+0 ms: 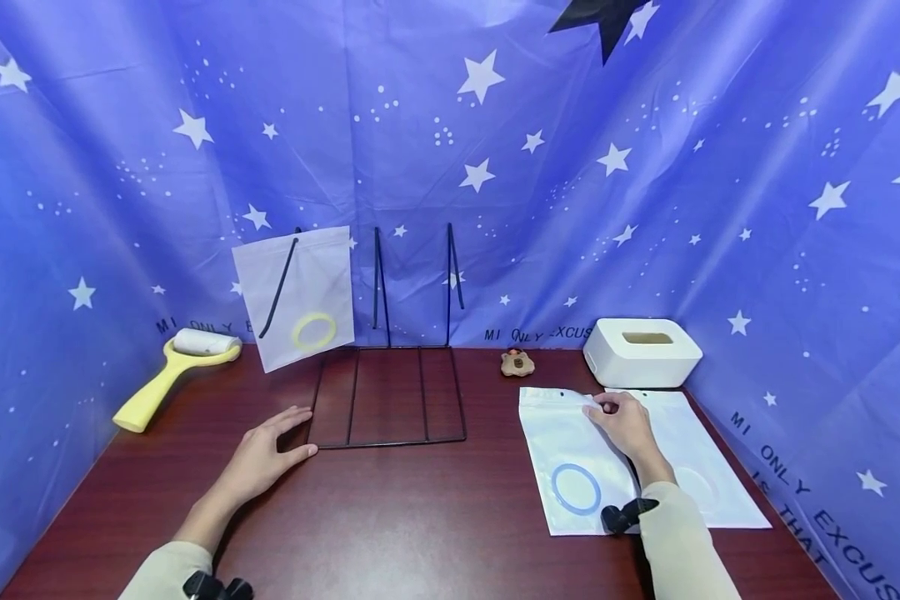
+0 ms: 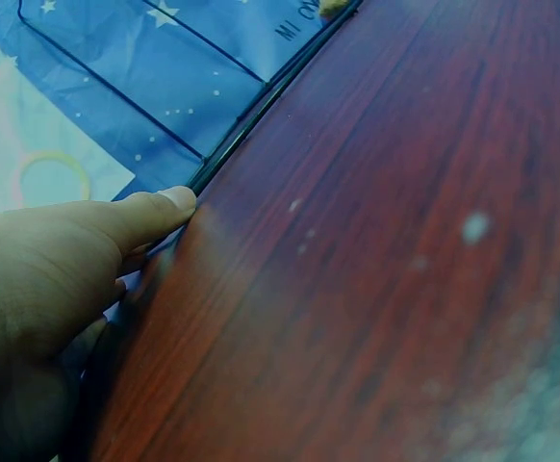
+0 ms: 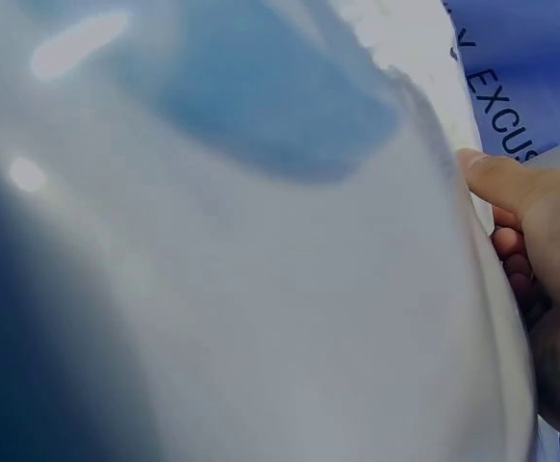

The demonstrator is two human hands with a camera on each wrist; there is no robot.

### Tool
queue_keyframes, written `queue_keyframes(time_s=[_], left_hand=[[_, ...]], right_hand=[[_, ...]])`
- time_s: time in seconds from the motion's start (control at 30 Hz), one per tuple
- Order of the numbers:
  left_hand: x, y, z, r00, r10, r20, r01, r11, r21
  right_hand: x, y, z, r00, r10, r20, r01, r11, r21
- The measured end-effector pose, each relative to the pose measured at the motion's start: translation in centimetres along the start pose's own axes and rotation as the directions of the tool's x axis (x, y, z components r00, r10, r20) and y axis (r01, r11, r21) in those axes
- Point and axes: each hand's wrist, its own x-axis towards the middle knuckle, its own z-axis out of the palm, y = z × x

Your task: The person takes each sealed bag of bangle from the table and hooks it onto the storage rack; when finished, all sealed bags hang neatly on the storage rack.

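A black wire rack [image 1: 423, 396] with upright hooked prongs stands on the table. My left hand [image 1: 264, 454] lies at its left front corner, fingers extended, the thumb [image 2: 160, 214] touching the base wire. From the rack's left prong hangs a white pouch with a yellow ring [image 1: 300, 283], tilted. At the right, my right hand [image 1: 626, 429] pinches the upper right edge of a white pouch with a blue ring [image 1: 562, 437] between thumb and fingers. In the right wrist view that pouch [image 3: 290, 289] fills most of the picture. Another white pouch [image 1: 690, 425] lies partly under my right forearm.
A yellow-handled lint roller [image 1: 153, 392] lies at the far left. A small brown bear-like figure [image 1: 517, 363] sits at the table's back edge. Behind the pouches stands a white tissue box [image 1: 641, 362]. A blue star-printed curtain [image 1: 420, 125] encloses the table [image 1: 390, 517].
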Motion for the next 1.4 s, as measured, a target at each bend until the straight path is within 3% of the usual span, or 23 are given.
queue_keyframes(time_s=[0.23,0.67,0.9,1.1,1.4], left_hand=[[0.0,-0.2,0.1,1.0,0.005,-0.008,-0.005,1.0,0.002],[-0.1,-0.1,0.1,1.0,0.003,-0.016,-0.003,1.0,0.004],[0.0,-0.1,0.1,1.0,-0.004,-0.002,0.004,1.0,0.004],[0.2,-0.3,0.0,1.0,-0.001,-0.005,0.001,1.0,-0.002],[0.1,-0.3,0.3,1.0,-0.009,-0.004,0.009,1.0,-0.009]], right_hand=[[-0.2,0.4,0.2,0.999,-0.044,-0.004,0.044,0.999,-0.019],[-0.1,0.6,-0.2,0.998,0.005,-0.064,0.0,0.997,0.077],[-0.3,0.5,-0.2,0.991,0.077,-0.113,-0.063,0.991,0.12],[-0.3,0.3,-0.4,0.986,0.063,-0.157,-0.038,0.987,0.156],[-0.8,-0.1,-2.1,0.986,0.104,-0.129,-0.069,0.966,0.251]])
